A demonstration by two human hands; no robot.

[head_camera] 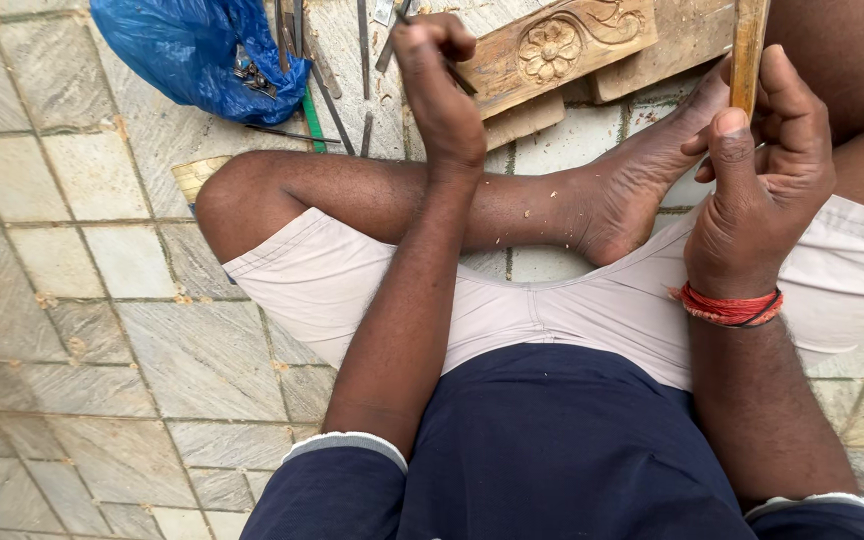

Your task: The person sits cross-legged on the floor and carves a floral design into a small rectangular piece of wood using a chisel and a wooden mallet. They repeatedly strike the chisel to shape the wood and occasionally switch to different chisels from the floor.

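Note:
I sit cross-legged on a tiled floor. My left hand (439, 85) is closed around a thin metal chisel (457, 78), its tip near a carved wooden panel (562, 45) with a flower relief at the top of the head view. My right hand (762, 170), a red thread band at its wrist, grips an upright wooden handle (749, 50) whose top runs out of frame. My bare foot (632, 185) rests just below the panel, beside the right hand.
A blue plastic bag (197, 50) lies at the top left. Several thin metal carving tools (337, 95) lie next to it on the floor. A second wood piece (687, 35) sits behind the panel. Grey stone tiles (102, 330) spread to the left.

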